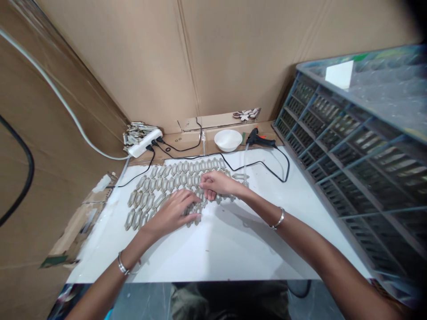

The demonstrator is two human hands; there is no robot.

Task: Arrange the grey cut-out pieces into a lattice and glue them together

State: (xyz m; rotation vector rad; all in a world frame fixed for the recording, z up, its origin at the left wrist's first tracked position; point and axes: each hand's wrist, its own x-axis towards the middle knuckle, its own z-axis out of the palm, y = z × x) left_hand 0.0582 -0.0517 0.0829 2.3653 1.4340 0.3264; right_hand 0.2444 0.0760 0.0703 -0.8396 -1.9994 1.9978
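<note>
Left hand (171, 214) and right hand (215, 184) on linked beige tiles (163, 186).
Left fingers lie spread; right fingers pressed together, perhaps pinching a tile, though that's hard to tell here.

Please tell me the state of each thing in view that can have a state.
Left hand: open, resting on the pieces.
Right hand: fingers curled over the pieces.
Grey pointed pieces: laid close together in rows.
Power strip: plugs inserted.
Hot glue gun: lying on its side, cord attached.
White bowl: upright.
</note>
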